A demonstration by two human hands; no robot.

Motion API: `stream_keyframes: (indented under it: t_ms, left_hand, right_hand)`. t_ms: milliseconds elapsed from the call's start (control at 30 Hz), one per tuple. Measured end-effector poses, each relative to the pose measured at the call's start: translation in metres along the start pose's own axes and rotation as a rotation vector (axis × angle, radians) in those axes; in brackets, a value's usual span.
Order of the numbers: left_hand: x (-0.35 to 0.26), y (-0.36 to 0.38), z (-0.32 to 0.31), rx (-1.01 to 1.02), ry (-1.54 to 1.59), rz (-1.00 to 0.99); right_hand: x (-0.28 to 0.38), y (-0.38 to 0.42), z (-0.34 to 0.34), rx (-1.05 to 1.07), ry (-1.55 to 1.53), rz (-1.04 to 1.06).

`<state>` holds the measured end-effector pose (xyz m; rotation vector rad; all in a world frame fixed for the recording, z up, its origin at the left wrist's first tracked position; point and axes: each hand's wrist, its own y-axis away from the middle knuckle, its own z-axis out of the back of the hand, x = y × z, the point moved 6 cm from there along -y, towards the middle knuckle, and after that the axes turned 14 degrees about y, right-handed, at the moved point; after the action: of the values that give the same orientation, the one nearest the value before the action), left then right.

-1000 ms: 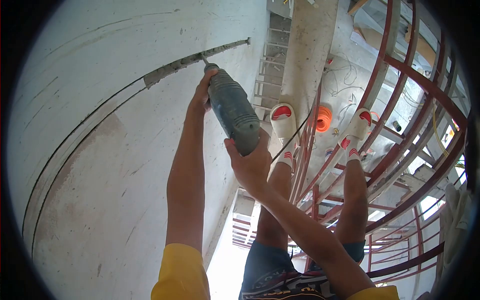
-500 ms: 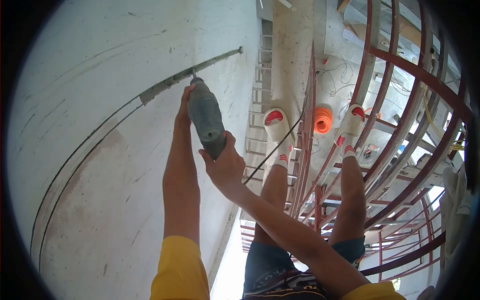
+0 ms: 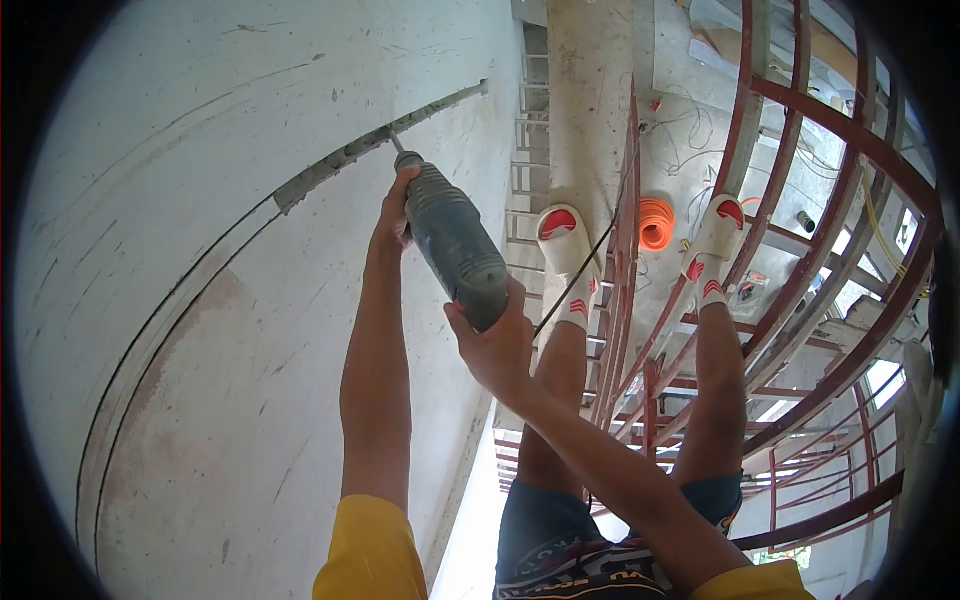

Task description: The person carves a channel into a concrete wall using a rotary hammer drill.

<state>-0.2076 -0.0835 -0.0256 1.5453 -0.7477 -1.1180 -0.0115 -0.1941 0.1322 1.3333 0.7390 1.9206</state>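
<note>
A dark, dusty hammer drill [image 3: 450,235] is held slantwise against the pale wall [image 3: 250,330]. My left hand [image 3: 397,208] wraps the front of its body, just behind the bit. At the rear, my right hand [image 3: 498,345] grips the handle, which is partly hidden by the fingers. The thin bit [image 3: 397,142] reaches the lower edge of a rough chiselled groove [image 3: 335,165] in the wall. Leftward the groove continues as two curved cut lines [image 3: 150,340] with the surface between them mostly intact.
My feet, in white-and-red slides [image 3: 563,240], straddle red-brown metal framing [image 3: 625,250] high above the floor. Curved red metal bars [image 3: 850,140] rise on the right. Below are an orange coil [image 3: 655,224] and loose wires. A black cord [image 3: 580,270] runs past my right hand.
The drill's rear end and my right hand have swung right and slightly down, so the tool slants more. More of the bit shows, its tip still at the groove. The view has shifted slightly.
</note>
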Motion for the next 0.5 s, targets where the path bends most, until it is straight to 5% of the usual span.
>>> stream_keyframes:
  t_ms: [133,500]
  left_hand:
    - [-0.007,0.004,0.009,-0.05,-0.018,-0.035]
    - [-0.025,-0.013,0.03,0.216,0.052,0.092]
  right_hand:
    - [0.004,0.003,-0.008,-0.002,-0.006,-0.006]
    - [0.039,0.008,-0.043,0.099,0.12,0.05]
